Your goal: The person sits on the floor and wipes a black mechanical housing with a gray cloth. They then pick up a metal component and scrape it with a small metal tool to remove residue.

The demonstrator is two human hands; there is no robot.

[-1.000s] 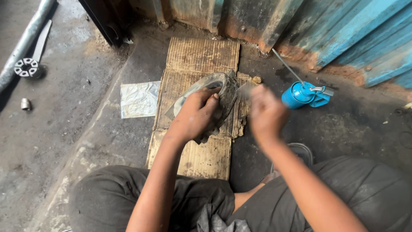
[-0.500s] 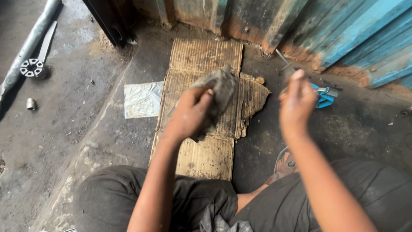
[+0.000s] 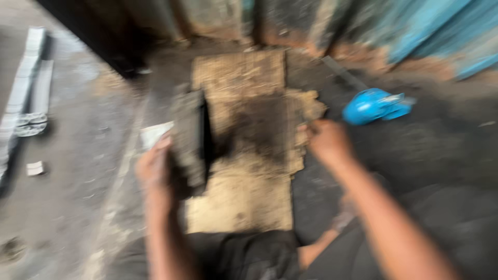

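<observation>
The whole view is smeared by motion blur, so fine detail is lost. The left hand [image 3: 155, 168] is gripping a dark, grimy, blocky part [image 3: 189, 137], its fingers closed around the lower end, and is holding it upright just above the left edge of a worn sheet of cardboard [image 3: 244, 197] that is lying on the concrete floor [image 3: 67, 207]. Whether the part is touching the cardboard cannot be told. The right hand [image 3: 327, 142] is hovering at the cardboard's torn right edge, its fingers curled in a loose fist; the blur is hiding whether they are pinching anything. The two hands are sitting well apart, with the stained middle of the cardboard between them.

Beyond the right hand, a bright blue tool-like object [image 3: 376, 105] is lying on the dark ground near a corrugated blue wall [image 3: 446, 31]. At the far left, a long pale metal strip [image 3: 23, 93] is running along the floor, with a small light scrap [image 3: 35, 167] lying near it. A pale flat piece [image 3: 155, 133] is peeking out just behind the held part.
</observation>
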